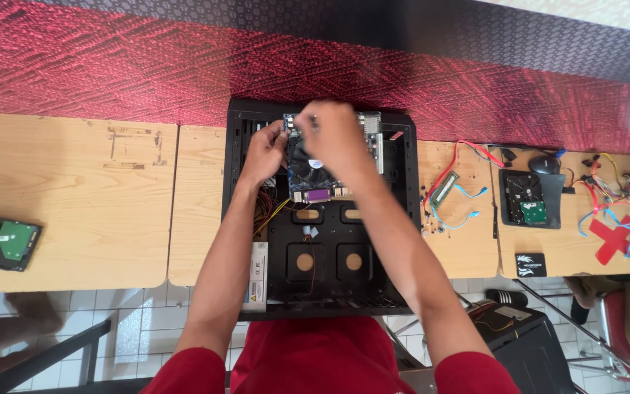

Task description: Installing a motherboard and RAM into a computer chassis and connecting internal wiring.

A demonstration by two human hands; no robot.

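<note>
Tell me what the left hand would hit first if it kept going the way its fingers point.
The left hand points up and right, toward the motherboard in the open computer case. It would probably meet the board's upper left corner, near the black cooler fan; depth is unclear.

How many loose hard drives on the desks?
2. One hard drive lies at the far left desk edge, circuit board up. The other hard drive lies on a dark mat right of the open computer case. More may be hidden off-frame.

Black computer case (402,219) on pale wooden desks (74,211), red patterned carpet (111,66), seemingly white floor tiles (140,321).
</note>
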